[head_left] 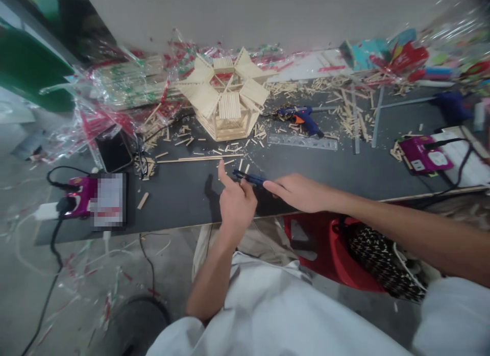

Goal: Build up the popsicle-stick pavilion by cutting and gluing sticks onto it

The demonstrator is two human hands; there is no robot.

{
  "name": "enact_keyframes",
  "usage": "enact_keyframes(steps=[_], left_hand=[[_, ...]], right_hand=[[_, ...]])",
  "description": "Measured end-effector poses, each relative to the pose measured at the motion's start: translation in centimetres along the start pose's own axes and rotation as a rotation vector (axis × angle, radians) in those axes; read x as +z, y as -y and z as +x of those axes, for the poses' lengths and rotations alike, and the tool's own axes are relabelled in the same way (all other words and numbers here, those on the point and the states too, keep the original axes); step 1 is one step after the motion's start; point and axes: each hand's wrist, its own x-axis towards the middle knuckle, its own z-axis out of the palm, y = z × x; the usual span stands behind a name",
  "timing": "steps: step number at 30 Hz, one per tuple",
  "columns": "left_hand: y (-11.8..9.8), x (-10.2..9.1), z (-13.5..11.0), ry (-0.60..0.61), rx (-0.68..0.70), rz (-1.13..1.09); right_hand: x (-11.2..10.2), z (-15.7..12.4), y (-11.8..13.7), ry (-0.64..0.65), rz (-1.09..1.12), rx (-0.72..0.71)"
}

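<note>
My right hand (300, 192) is closed around a slim dark-blue hand tool (250, 178) that looks like cutting pliers, its tip pointing left. Close to that tip is my left hand (238, 205), index finger raised and the other fingers curled in. Whatever it may pinch is too small to make out. Just beyond the hands, long thin wooden sticks (199, 158) lie on the dark tabletop (184, 193) among short cut pieces. Farther back stands a wooden stick model (229, 106) with flared, petal-like panels on top.
A blue glue gun (306, 120) and a clear ruler (302, 141) lie right of the model. Glue sticks (377, 116) and wood scraps spread farther right. Purple power boxes (424, 154) sit at both ends. A phone (114, 151), glasses (141, 159) and plastic wrapping occupy the left.
</note>
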Motion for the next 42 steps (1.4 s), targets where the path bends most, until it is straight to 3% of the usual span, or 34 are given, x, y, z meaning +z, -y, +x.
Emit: enact_keyframes(steps=[3,6,11,19,24,28,32,36,40,42], left_hand=[[-0.3,0.7,-1.9,0.042,-0.017,0.090],[-0.4,0.8,-3.1,0.104,-0.029,0.177],[-0.3,0.2,-3.8,0.160,-0.037,0.291],[-0.5,0.0,-4.0,0.240,-0.046,0.379],[-0.4,-1.0,-4.3,0.186,-0.039,0.371],[0.8,-2.6,-4.3,0.149,0.019,0.227],[2.3,-4.2,-2.3,0.132,0.165,0.135],[1.7,-5.5,2.1,0.197,0.263,0.310],[-0.4,-5.7,6.6,0.468,0.421,0.432],[-1.0,-5.4,8.2,0.524,0.498,0.527]], right_hand=[[0.1,-1.0,0.0,0.138,0.035,0.051],[0.2,-1.9,0.3,0.162,0.023,0.067],[0.7,-2.5,1.1,0.138,-0.120,0.097],[1.4,-2.9,1.1,0.104,-0.124,0.099],[1.1,-2.5,1.1,0.059,-0.241,0.102],[0.1,-2.0,0.7,0.055,-0.261,0.074],[-0.1,-2.2,-0.8,-0.047,-0.312,0.157],[0.9,-2.0,-3.1,-0.282,-0.440,0.242],[2.6,-1.2,-5.5,-0.505,-0.574,0.256],[3.3,-0.7,-6.3,-0.586,-0.604,0.254]])
